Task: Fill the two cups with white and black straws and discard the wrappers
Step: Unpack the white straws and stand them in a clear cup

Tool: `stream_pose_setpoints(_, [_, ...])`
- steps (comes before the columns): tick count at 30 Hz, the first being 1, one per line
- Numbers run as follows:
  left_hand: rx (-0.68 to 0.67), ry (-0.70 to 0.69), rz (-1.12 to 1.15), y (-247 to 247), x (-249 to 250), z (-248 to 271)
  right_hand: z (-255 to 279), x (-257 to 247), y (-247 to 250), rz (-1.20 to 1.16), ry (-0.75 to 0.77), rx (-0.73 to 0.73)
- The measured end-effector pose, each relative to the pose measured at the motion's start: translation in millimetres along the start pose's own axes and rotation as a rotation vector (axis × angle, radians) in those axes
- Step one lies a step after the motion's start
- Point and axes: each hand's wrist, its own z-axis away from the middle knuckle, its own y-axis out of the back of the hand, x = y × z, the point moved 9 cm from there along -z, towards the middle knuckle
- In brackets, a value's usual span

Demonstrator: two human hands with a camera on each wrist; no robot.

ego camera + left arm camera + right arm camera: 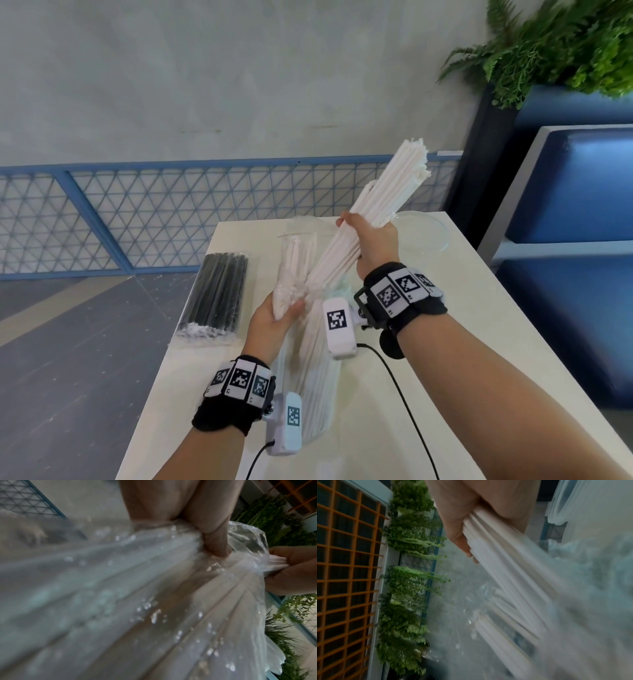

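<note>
This looks like a café or restaurant seating area. Just right of the white table (462,342) stands a blue padded bench (575,192), with ferns (555,44) in a dark planter above it. Behind the table, a blue lattice railing (171,212) lines a grey concrete wall (239,75).

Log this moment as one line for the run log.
right hand: grips white straws | left hand: grips clear wrapper | black straw pack: sealed, on table
</note>
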Motion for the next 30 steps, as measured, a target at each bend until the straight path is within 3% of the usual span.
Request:
stream_pose_setpoints(9, [0.070, 0.005, -0.073, 6.7, -1.5, -5.6, -12.3, -3.1, 33.1, -0.231, -0.037, 0.140])
stream_pose_setpoints(18, [0.103, -0.002, -0.136, 7.2, -7.6, -13.1, -22.0, -26.8, 66.7, -0.219, 0.067, 0.275])
stream_pose_setpoints(27, [0.129, -0.004, -0.153, 2.8, -7.5, -13.3, -16.7, 7.8, 43.9, -0.228, -0.066, 0.088])
stream_pose_setpoints(30, [0.134, 0.005, -0.164, 2.5, -7.3, -12.3, -10.3, 17.3, 37.9, -0.263, -0.090, 0.090])
